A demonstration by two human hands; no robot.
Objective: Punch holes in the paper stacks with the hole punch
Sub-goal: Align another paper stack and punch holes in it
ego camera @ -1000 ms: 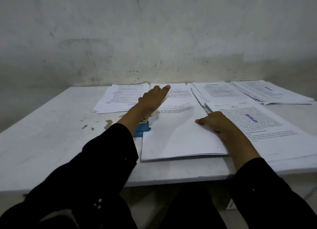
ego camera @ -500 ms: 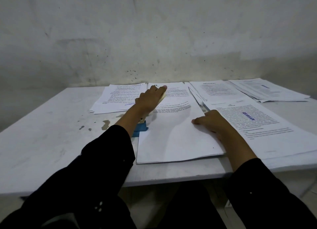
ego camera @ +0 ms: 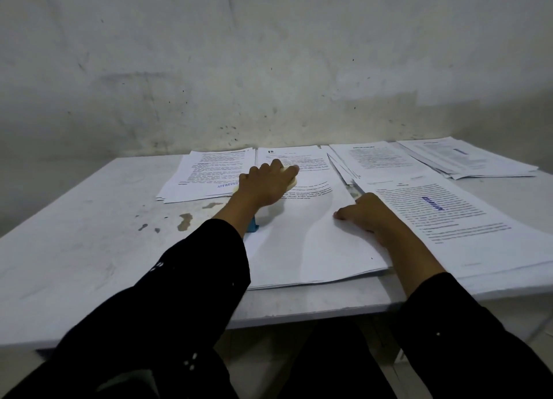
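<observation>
Your right hand [ego camera: 363,216] is lying nearest you on the right edge of the middle paper stack [ego camera: 311,243], its fingers curled loosely against the sheet and holding it flat without pinching it. That stack is lying near the front edge of the white table [ego camera: 74,234]. Further out, your left hand [ego camera: 266,183] is bearing down on the cream lever of the hole punch [ego camera: 254,226], fingers bent over it; the punch's blue base is showing under your wrist at the stack's left edge. Beyond, more printed stacks [ego camera: 209,174] are lying along the table's back edge by the wall [ego camera: 269,54].
</observation>
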